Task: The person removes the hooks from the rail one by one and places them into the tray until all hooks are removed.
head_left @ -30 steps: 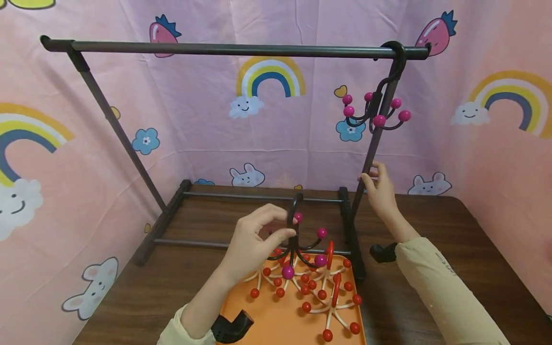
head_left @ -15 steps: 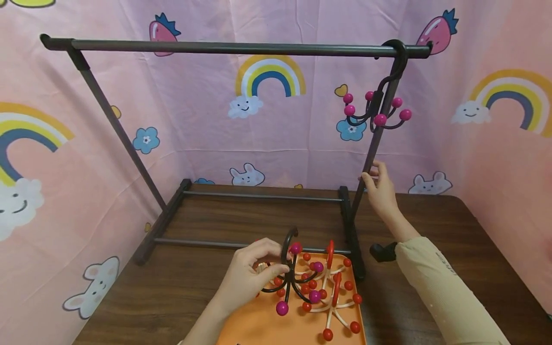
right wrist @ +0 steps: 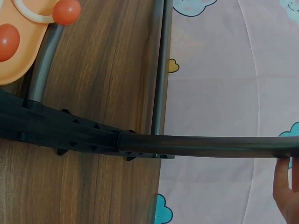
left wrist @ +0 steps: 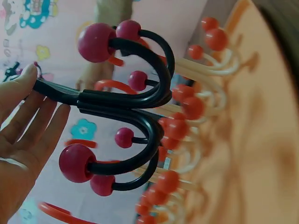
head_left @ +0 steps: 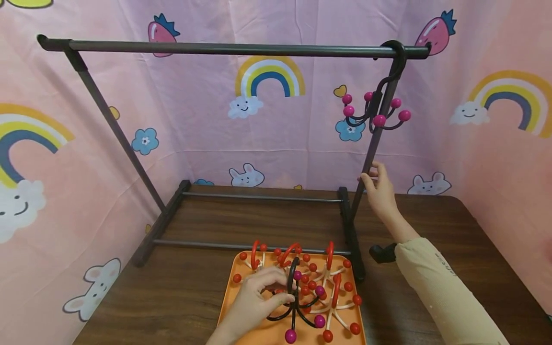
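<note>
My left hand (head_left: 258, 299) pinches the neck of a black multi-arm hook hanger (head_left: 294, 306) with magenta ball tips, low over the orange tray (head_left: 228, 306). In the left wrist view the hanger (left wrist: 126, 100) is close up, its stem between thumb and fingers, its arms near the items in the tray. Several cream hook hangers with red hooks and red balls (head_left: 332, 306) are in the tray. My right hand (head_left: 380, 191) holds the right post (head_left: 374, 148) of a dark clothes rack between thumb and fingers; the right wrist view shows only some fingertips (right wrist: 282, 186) at the post.
A second black hanger with magenta balls (head_left: 375, 110) hangs at the right end of the rack's top bar (head_left: 233, 49). The rack's base bars (head_left: 194, 244) lie on the wooden table (head_left: 125, 302), behind the tray. A patterned cloth (head_left: 207, 120) surrounds the table.
My left hand has moved down toward the tray with the black hanger, uncovering the red hooks at the tray's back. The right hand stays on the post.
</note>
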### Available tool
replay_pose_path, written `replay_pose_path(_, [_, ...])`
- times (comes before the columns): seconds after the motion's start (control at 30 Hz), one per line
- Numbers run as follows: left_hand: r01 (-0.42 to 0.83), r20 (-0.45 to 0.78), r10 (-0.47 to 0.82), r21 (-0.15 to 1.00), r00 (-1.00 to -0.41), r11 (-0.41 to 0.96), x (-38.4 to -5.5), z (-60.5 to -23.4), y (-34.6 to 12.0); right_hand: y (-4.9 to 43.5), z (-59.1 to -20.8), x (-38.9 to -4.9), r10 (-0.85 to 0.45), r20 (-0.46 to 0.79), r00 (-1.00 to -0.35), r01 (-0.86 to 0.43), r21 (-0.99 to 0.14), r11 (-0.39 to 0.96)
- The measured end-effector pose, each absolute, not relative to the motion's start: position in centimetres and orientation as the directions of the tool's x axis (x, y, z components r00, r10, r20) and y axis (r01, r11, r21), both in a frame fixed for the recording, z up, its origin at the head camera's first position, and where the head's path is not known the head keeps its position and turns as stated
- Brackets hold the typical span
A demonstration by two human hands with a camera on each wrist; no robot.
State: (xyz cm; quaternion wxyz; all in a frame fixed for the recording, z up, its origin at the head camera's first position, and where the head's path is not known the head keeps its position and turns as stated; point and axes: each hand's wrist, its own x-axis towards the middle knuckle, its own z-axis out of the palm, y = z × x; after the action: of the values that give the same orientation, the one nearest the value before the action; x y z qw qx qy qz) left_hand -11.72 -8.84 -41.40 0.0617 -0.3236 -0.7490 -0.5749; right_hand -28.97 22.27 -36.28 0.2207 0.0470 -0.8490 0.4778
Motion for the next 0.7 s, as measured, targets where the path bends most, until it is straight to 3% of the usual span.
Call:
replay_pose_path(0.13, [0.545,0.443,0.409,0.821,-0.797,0.172,-11.8,-42.8,-8.8,22.2,-36.2,-29.0,0.135,0.421,-0.897,-0.287,-0.786,0.548])
replay_pose_path(0.37, [0.623,0.514,0.463,0.775,-0.722,0.11,-12.2,-44.4,-8.7,22.3,-36.2,-28.9,0.13,0.429,-0.894,-0.294,-0.781,0.552])
replay_pose_path(0.7, [0.651,0.504,0.536,0.75,-0.678,0.119,-11.3,-42.9,-9.0,22.3,-36.2,-28.9,0.132,0.422,-0.897,-0.291,-0.788,0.542])
